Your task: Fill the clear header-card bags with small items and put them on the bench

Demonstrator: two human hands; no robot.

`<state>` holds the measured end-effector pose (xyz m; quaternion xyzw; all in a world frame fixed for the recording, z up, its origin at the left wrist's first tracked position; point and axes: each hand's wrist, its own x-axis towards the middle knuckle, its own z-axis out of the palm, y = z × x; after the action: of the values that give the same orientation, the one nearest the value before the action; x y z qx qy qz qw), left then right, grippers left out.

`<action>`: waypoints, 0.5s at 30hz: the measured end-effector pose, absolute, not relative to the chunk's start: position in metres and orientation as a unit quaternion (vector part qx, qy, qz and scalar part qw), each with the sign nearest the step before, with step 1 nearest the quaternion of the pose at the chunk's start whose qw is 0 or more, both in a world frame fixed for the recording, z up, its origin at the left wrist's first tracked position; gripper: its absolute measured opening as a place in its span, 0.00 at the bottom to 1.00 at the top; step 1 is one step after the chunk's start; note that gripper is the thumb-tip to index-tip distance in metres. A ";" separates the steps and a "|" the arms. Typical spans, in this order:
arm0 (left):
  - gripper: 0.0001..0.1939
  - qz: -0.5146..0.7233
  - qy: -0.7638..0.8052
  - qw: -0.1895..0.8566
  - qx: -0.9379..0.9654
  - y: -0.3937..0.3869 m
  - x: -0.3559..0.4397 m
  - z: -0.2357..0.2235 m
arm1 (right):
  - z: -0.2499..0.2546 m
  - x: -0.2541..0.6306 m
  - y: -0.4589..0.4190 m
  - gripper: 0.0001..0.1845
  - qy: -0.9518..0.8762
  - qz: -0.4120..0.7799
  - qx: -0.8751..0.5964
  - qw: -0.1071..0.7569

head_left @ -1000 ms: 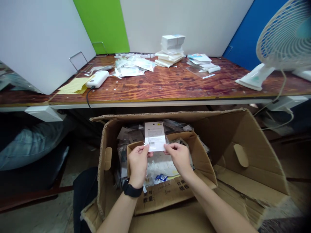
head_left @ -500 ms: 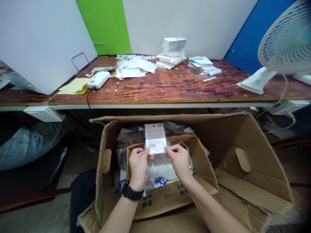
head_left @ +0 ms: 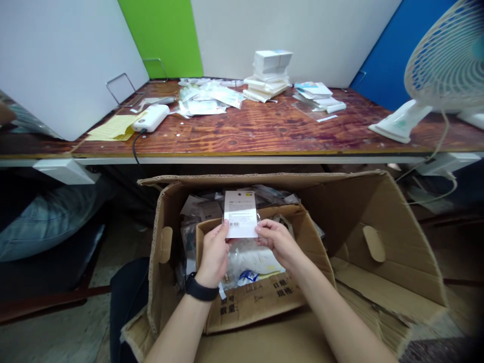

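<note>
Both hands hold a white printed card in a clear plastic sleeve, its text and a small barcode facing me. My left hand, with a black band on the wrist, pinches its lower left edge, thumb on top. At the lower right corner my right hand pinches the sleeve between thumb and fingers. Below the card is a small cardboard box holding clear plastic bags and a blue-and-white packet. That box sits inside a larger open carton, among several packaged cards.
Behind the carton runs a wooden table. On it lie plastic packets, a stack of white cards, a white power bank, yellow paper and a fan. A person's denim-clad leg is at left.
My left thumb has shifted up along the card's left edge. My right hand stays at the lower right corner. The view has tilted slightly, and the card remains over the inner box.
</note>
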<state>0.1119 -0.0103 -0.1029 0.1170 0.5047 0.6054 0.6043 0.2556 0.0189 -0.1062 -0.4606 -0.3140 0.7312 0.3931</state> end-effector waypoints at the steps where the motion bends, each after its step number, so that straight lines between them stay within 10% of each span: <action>1: 0.12 0.605 0.499 0.610 0.116 -0.011 0.112 -0.103 | -0.106 0.256 0.019 0.12 -0.312 0.734 -0.454 0.397; 15: 0.14 0.623 0.405 0.670 0.012 -0.022 0.118 -0.068 | -0.084 0.247 0.006 0.07 -0.239 0.796 -0.339 0.441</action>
<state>0.1175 -0.0219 -0.0677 0.0124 0.4046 0.6228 0.6695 0.2474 0.0062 -0.0841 -0.3386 -0.2388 0.7960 0.4412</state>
